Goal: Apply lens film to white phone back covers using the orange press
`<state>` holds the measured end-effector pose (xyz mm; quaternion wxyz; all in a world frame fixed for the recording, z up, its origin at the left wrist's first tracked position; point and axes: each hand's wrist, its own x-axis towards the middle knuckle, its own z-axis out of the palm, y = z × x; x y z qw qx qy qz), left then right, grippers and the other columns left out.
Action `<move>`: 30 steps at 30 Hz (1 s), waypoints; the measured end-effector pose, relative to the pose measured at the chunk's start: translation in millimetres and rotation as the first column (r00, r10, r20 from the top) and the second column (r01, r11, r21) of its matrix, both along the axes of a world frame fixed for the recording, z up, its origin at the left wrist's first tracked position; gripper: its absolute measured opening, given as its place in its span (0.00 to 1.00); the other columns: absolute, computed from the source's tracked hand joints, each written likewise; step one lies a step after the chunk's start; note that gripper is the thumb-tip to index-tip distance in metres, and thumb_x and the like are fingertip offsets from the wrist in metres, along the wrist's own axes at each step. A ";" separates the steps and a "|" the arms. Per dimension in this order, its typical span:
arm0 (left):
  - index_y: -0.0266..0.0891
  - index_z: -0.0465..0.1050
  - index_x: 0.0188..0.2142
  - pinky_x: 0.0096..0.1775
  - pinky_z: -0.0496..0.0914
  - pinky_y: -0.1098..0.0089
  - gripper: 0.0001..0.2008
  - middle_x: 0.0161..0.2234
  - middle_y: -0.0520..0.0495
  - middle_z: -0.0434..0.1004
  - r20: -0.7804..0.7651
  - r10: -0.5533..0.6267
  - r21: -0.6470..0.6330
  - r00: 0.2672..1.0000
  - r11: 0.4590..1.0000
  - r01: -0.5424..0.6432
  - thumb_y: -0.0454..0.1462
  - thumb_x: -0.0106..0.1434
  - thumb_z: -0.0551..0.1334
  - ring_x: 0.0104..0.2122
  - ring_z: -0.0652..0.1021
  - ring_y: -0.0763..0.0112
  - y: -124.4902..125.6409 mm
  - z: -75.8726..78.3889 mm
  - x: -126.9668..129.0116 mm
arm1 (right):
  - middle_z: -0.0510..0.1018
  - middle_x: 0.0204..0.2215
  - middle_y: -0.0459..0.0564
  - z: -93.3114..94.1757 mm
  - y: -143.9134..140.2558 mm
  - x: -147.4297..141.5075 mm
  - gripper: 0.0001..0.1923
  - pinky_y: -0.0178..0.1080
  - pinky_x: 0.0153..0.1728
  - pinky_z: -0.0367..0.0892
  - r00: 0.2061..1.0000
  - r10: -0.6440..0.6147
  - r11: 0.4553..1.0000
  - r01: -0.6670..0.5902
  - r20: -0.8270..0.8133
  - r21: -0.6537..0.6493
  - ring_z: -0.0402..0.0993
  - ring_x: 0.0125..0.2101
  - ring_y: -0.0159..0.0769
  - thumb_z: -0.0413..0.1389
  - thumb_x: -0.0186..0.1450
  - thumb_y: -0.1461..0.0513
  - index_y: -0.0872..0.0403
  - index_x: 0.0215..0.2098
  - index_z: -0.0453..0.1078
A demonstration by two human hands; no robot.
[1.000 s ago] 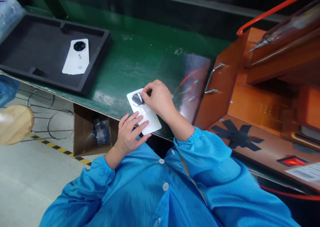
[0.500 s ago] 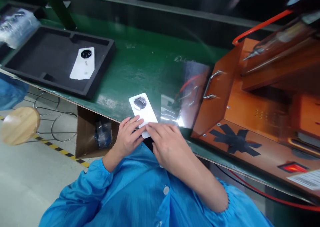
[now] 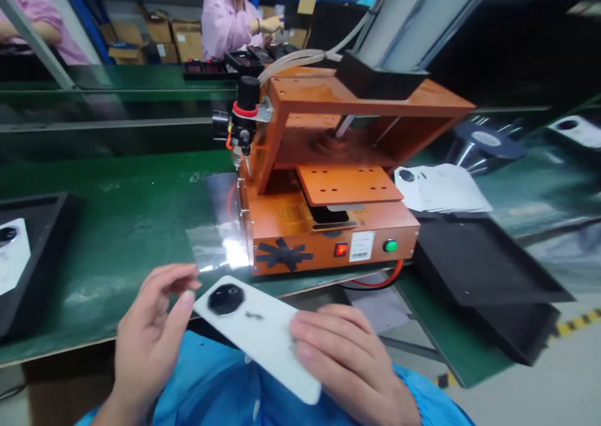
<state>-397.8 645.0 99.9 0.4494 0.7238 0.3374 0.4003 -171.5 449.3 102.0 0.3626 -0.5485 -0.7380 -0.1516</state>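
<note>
A white phone back cover (image 3: 263,332) with a round black camera area is tilted in front of my blue smock, above the bench's front edge. My right hand (image 3: 342,357) grips its lower right end, fingers lying across the outer face and the thumb hidden behind. Beside the camera end is my left hand (image 3: 154,326), fingers bent and thumb apart from them. The left thumb tip is very close to the cover's corner; whether it touches, I cannot tell. Ahead stands an orange press machine (image 3: 328,226) with a raised plate and a dark bed beneath.
A black tray (image 3: 51,232) with another white cover (image 3: 14,257) lies at left. Clear film (image 3: 216,244) rests against the machine. Right of it are a stack of white covers (image 3: 446,188), a dark film roll (image 3: 488,147) and black trays (image 3: 488,257). A co-worker (image 3: 230,19) sits beyond.
My view has swung right and up, bringing the whole press into sight. The cover has come closer, now in my right hand; my left hand has drawn off its face to the camera end.
</note>
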 end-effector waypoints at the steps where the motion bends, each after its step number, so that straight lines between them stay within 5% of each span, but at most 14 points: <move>1: 0.45 0.81 0.53 0.46 0.78 0.66 0.13 0.49 0.46 0.83 -0.051 -0.083 -0.067 0.995 0.995 0.079 0.42 0.72 0.66 0.43 0.82 0.66 6.1 9.1 19.1 | 0.88 0.47 0.55 1.6 -19.7 8.5 0.11 0.44 0.58 0.74 0.997 -0.061 0.998 0.061 0.039 0.002 0.81 0.59 0.39 0.53 0.78 0.68 0.57 0.48 0.79; 3: 0.43 0.78 0.58 0.46 0.79 0.63 0.20 0.51 0.42 0.84 -0.048 -0.288 -0.239 0.956 0.933 0.269 0.44 0.69 0.69 0.44 0.83 0.65 18.3 22.9 61.0 | 0.88 0.48 0.56 0.7 -53.5 22.3 0.11 0.44 0.57 0.73 0.974 -0.198 0.980 0.195 0.113 0.034 0.82 0.59 0.42 0.54 0.77 0.69 0.57 0.48 0.79; 6: 0.37 0.70 0.66 0.44 0.79 0.63 0.35 0.58 0.34 0.82 0.098 -0.507 -0.468 0.856 0.736 0.489 0.43 0.63 0.73 0.45 0.84 0.63 30.0 35.3 125.6 | 0.87 0.52 0.58 -7.2 -82.2 36.5 0.10 0.45 0.53 0.72 0.890 -0.411 0.911 0.408 0.200 0.057 0.85 0.54 0.46 0.57 0.75 0.70 0.58 0.49 0.81; 8: 0.35 0.68 0.68 0.40 0.78 0.65 0.39 0.62 0.29 0.78 0.187 -0.563 -0.529 0.805 0.633 0.565 0.41 0.60 0.76 0.47 0.84 0.60 30.8 40.9 164.5 | 0.87 0.51 0.57 -14.1 -85.0 43.8 0.10 0.45 0.48 0.72 0.828 -0.509 0.860 0.498 0.234 0.110 0.87 0.50 0.47 0.59 0.74 0.71 0.58 0.49 0.81; 11: 0.35 0.73 0.62 0.35 0.75 0.70 0.34 0.62 0.29 0.79 0.291 -0.605 -0.497 0.742 0.567 0.657 0.39 0.58 0.76 0.51 0.83 0.55 23.6 47.4 209.5 | 0.89 0.45 0.55 -24.2 -73.8 54.3 0.09 0.43 0.44 0.69 0.782 -0.572 0.820 0.532 0.250 0.211 0.89 0.44 0.44 0.57 0.76 0.70 0.58 0.48 0.81; 17: 0.35 0.77 0.47 0.34 0.76 0.71 0.14 0.52 0.36 0.85 0.403 -0.434 -0.485 0.806 0.645 0.590 0.35 0.62 0.70 0.47 0.86 0.56 6.4 55.8 254.0 | 0.89 0.42 0.54 -40.5 -57.0 66.9 0.11 0.43 0.46 0.67 0.774 -0.586 0.809 0.539 0.240 0.234 0.89 0.44 0.41 0.53 0.80 0.68 0.59 0.47 0.80; 26: 0.31 0.77 0.49 0.41 0.84 0.62 0.11 0.48 0.36 0.85 0.316 -0.314 -0.465 0.895 0.772 0.434 0.31 0.69 0.63 0.45 0.87 0.57 6.8 49.9 292.6 | 0.89 0.46 0.53 -55.4 -66.2 78.1 0.14 0.43 0.44 0.71 0.802 -0.561 0.824 0.516 0.203 0.236 0.89 0.45 0.43 0.60 0.70 0.72 0.55 0.51 0.80; 30: 0.29 0.79 0.47 0.37 0.81 0.69 0.10 0.45 0.41 0.86 0.286 -0.292 -0.553 0.912 0.727 0.407 0.31 0.71 0.60 0.45 0.87 0.60 -0.6 48.8 278.9 | 0.89 0.48 0.48 -54.4 -53.3 103.8 0.26 0.44 0.41 0.72 0.761 -0.631 0.750 0.547 0.153 0.371 0.89 0.42 0.46 0.62 0.68 0.72 0.47 0.61 0.78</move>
